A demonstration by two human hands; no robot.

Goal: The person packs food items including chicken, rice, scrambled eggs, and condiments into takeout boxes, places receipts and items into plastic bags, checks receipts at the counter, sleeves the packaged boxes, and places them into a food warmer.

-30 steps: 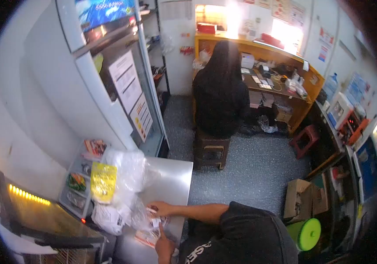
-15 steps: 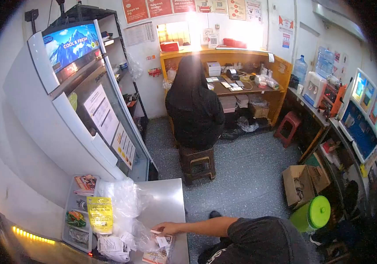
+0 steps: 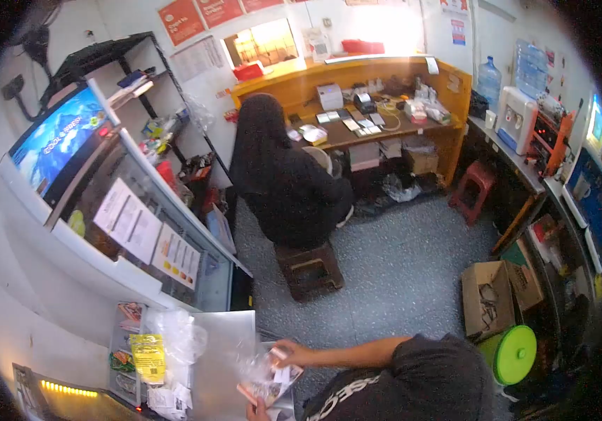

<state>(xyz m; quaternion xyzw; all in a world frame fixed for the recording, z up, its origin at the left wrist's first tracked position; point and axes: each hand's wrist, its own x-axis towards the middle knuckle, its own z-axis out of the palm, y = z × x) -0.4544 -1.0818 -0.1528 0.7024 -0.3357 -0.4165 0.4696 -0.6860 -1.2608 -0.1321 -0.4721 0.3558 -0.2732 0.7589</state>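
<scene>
My right hand [image 3: 290, 354] is closed at the edge of a crinkled clear plastic bag [image 3: 252, 366], with white paper slips [image 3: 284, 376] just below its fingers. My left hand [image 3: 257, 410], partly cut off at the bottom, grips an orange-and-white printed leaflet [image 3: 250, 393] by its lower edge. The leaflet is tilted over the steel table [image 3: 223, 340]. Bag and slips overlap, so which of them the right fingers pinch is hard to make out. A yellow packet of gloves [image 3: 148, 358] and white receipts [image 3: 169, 401] sit to the left.
A grey divided tray [image 3: 120, 337] and clear plastic bags [image 3: 178, 344] lie by the fridge [image 3: 132, 274]. Someone in black [image 3: 280, 175] sits on a brown stool [image 3: 309, 270] facing the wooden desk [image 3: 353, 135]. A cardboard box [image 3: 487, 298] and a green lidded bin [image 3: 515, 354] stand right.
My view has swung and tilted. My left hand has come into view holding the leaflet, which lay on the table before. My right hand remains over the papers.
</scene>
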